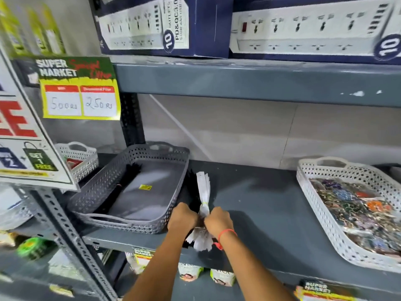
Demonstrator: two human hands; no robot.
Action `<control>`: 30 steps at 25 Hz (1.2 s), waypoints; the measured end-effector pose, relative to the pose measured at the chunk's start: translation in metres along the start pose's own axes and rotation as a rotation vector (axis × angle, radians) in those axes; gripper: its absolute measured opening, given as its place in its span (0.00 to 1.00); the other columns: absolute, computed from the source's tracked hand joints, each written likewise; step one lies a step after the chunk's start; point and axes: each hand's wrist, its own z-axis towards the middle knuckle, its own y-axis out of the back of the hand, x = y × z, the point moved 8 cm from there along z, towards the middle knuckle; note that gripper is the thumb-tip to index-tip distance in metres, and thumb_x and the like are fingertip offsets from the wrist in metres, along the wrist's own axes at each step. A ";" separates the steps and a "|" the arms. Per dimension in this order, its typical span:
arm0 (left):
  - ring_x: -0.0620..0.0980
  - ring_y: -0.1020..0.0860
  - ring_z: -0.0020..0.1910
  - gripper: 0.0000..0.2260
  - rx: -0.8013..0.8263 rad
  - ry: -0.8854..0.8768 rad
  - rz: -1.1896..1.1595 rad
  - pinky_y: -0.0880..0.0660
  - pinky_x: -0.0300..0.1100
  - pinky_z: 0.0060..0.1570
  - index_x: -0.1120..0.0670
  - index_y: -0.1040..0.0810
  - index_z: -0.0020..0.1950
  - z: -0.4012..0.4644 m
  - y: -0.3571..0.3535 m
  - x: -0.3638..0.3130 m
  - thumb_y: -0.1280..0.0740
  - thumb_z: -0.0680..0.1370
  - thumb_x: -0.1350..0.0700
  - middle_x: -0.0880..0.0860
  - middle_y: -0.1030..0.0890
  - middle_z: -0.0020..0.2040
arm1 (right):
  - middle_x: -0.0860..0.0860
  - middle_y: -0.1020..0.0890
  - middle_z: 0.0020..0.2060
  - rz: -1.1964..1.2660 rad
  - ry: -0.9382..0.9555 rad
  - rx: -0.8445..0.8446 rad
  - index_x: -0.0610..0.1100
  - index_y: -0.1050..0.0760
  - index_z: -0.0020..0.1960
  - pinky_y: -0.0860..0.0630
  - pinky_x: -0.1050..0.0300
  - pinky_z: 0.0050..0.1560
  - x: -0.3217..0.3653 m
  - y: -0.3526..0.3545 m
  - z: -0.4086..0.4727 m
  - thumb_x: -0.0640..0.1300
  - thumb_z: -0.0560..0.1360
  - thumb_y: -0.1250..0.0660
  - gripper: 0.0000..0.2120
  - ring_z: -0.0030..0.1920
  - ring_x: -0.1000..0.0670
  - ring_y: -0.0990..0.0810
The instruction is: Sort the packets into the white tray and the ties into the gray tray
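Both of my hands grip one bundle of ties (203, 192), white ones bound in the middle with black ones behind, just right of the gray tray (102, 187). My left hand (181, 216) holds the bundle's left side, my right hand (217, 222) its right side. The bundle stands roughly upright over the shelf. A few black ties (128, 172) lie inside the gray tray along its left wall. The white tray (312, 187) sits at the right of the shelf, full of several colourful packets (355, 205).
A dark gray shelf board (260, 205) carries both trays. A smaller white basket (80, 157) stands at the far left behind a hanging price sign (80, 90). Power-strip boxes (165, 25) fill the shelf above. Lower shelves hold packaged goods.
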 end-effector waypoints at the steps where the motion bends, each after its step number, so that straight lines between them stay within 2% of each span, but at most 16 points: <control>1: 0.64 0.20 0.51 0.06 -0.010 -0.012 -0.027 0.23 0.50 0.47 0.68 0.25 0.37 -0.001 0.002 -0.003 0.39 0.71 0.65 0.69 0.19 0.52 | 0.37 0.23 0.61 0.014 -0.006 -0.007 0.35 0.26 0.60 0.26 0.52 0.58 -0.001 0.003 0.000 0.40 0.75 0.41 0.16 0.61 0.38 0.24; 5: 0.65 0.20 0.50 0.10 -0.087 -0.144 -0.090 0.24 0.52 0.47 0.70 0.23 0.45 -0.010 0.029 -0.044 0.38 0.70 0.64 0.69 0.19 0.50 | 0.36 0.20 0.57 0.119 0.025 -0.086 0.36 0.23 0.52 0.26 0.55 0.48 0.016 0.035 -0.002 0.38 0.73 0.41 0.11 0.56 0.38 0.21; 7: 0.64 0.20 0.49 0.07 -0.127 -0.220 -0.137 0.25 0.50 0.44 0.66 0.24 0.37 -0.016 0.056 -0.070 0.37 0.71 0.62 0.68 0.18 0.48 | 0.36 0.19 0.53 0.145 0.090 -0.129 0.38 0.24 0.42 0.29 0.56 0.42 0.042 0.059 -0.004 0.38 0.73 0.40 0.06 0.53 0.38 0.20; 8: 0.64 0.20 0.49 0.08 -0.146 -0.244 -0.174 0.26 0.48 0.41 0.62 0.26 0.32 -0.018 0.072 -0.079 0.37 0.71 0.62 0.67 0.18 0.47 | 0.35 0.18 0.52 0.146 0.134 -0.151 0.37 0.24 0.40 0.28 0.55 0.42 0.057 0.070 -0.004 0.38 0.73 0.38 0.06 0.53 0.38 0.19; 10: 0.62 0.20 0.48 0.09 -0.190 -0.262 -0.243 0.29 0.43 0.38 0.61 0.26 0.32 -0.015 0.104 -0.085 0.35 0.72 0.60 0.66 0.18 0.45 | 0.35 0.18 0.45 0.147 0.214 -0.164 0.34 0.21 0.43 0.26 0.54 0.42 0.091 0.084 -0.004 0.38 0.71 0.34 0.07 0.49 0.40 0.19; 12: 0.61 0.20 0.43 0.12 -0.228 -0.239 -0.297 0.27 0.44 0.38 0.60 0.29 0.28 -0.003 0.134 -0.073 0.35 0.71 0.61 0.65 0.20 0.36 | 0.39 0.21 0.39 0.137 0.259 -0.129 0.37 0.23 0.38 0.29 0.61 0.34 0.123 0.082 -0.005 0.39 0.70 0.32 0.05 0.44 0.42 0.20; 14: 0.58 0.24 0.35 0.15 -0.239 -0.192 -0.286 0.26 0.46 0.37 0.57 0.34 0.25 0.009 0.150 -0.050 0.36 0.71 0.64 0.58 0.28 0.27 | 0.36 0.19 0.45 0.104 0.282 -0.097 0.37 0.22 0.42 0.28 0.63 0.36 0.148 0.067 -0.004 0.38 0.70 0.33 0.04 0.48 0.41 0.19; 15: 0.56 0.25 0.35 0.12 -0.220 -0.182 -0.200 0.25 0.47 0.39 0.59 0.32 0.27 0.017 0.152 -0.037 0.37 0.71 0.65 0.58 0.27 0.29 | 0.36 0.18 0.51 0.084 0.295 -0.076 0.35 0.22 0.48 0.26 0.60 0.42 0.157 0.054 -0.003 0.37 0.71 0.35 0.08 0.52 0.40 0.19; 16: 0.57 0.23 0.40 0.08 -0.194 -0.152 -0.082 0.24 0.48 0.45 0.63 0.26 0.34 0.025 0.149 -0.023 0.38 0.73 0.65 0.61 0.23 0.35 | 0.35 0.19 0.55 0.049 0.302 -0.052 0.33 0.23 0.52 0.24 0.56 0.48 0.162 0.038 -0.001 0.36 0.71 0.36 0.11 0.55 0.38 0.20; 17: 0.58 0.21 0.49 0.07 -0.176 -0.116 0.039 0.24 0.48 0.52 0.65 0.22 0.46 0.032 0.146 -0.012 0.39 0.75 0.64 0.63 0.20 0.46 | 0.34 0.20 0.57 0.002 0.307 -0.032 0.32 0.23 0.54 0.23 0.54 0.52 0.165 0.022 0.000 0.36 0.72 0.38 0.13 0.57 0.37 0.21; 18: 0.59 0.22 0.56 0.12 -0.164 -0.059 0.102 0.25 0.49 0.57 0.65 0.23 0.57 0.039 0.142 0.003 0.39 0.76 0.63 0.63 0.20 0.56 | 0.34 0.21 0.58 -0.058 0.309 -0.016 0.32 0.24 0.56 0.23 0.52 0.54 0.165 0.006 0.000 0.36 0.73 0.39 0.14 0.57 0.37 0.21; 20: 0.59 0.22 0.59 0.17 -0.100 0.040 0.170 0.25 0.47 0.59 0.65 0.28 0.65 0.052 0.128 0.031 0.39 0.77 0.61 0.62 0.22 0.60 | 0.36 0.22 0.60 -0.195 0.313 0.004 0.34 0.26 0.61 0.23 0.50 0.57 0.164 -0.023 0.002 0.36 0.75 0.41 0.16 0.60 0.38 0.22; 22: 0.57 0.20 0.50 0.15 -0.030 0.067 0.204 0.23 0.44 0.51 0.64 0.27 0.63 0.051 0.114 0.043 0.40 0.78 0.61 0.60 0.20 0.49 | 0.38 0.23 0.62 -0.332 0.343 0.002 0.36 0.28 0.63 0.24 0.49 0.59 0.167 -0.039 0.003 0.35 0.76 0.43 0.17 0.62 0.39 0.23; 23: 0.57 0.20 0.49 0.14 -0.008 0.059 0.205 0.23 0.44 0.49 0.64 0.26 0.62 0.054 0.107 0.048 0.41 0.78 0.61 0.59 0.20 0.47 | 0.38 0.24 0.63 -0.389 0.367 0.002 0.36 0.29 0.64 0.25 0.49 0.60 0.170 -0.045 0.002 0.34 0.77 0.44 0.17 0.63 0.39 0.24; 26: 0.59 0.20 0.54 0.13 -0.012 0.048 0.256 0.23 0.45 0.52 0.63 0.24 0.58 0.054 0.102 0.056 0.41 0.78 0.60 0.62 0.19 0.56 | 0.38 0.26 0.64 -0.484 0.429 -0.018 0.36 0.30 0.65 0.26 0.48 0.59 0.172 -0.051 -0.002 0.31 0.77 0.46 0.17 0.63 0.38 0.26; 30: 0.60 0.21 0.55 0.11 -0.150 0.032 0.308 0.24 0.46 0.50 0.64 0.24 0.56 0.041 0.120 0.051 0.42 0.77 0.62 0.62 0.20 0.56 | 0.37 0.20 0.57 -0.481 0.551 -0.143 0.34 0.26 0.59 0.24 0.46 0.54 0.172 -0.035 -0.020 0.29 0.75 0.46 0.16 0.58 0.36 0.22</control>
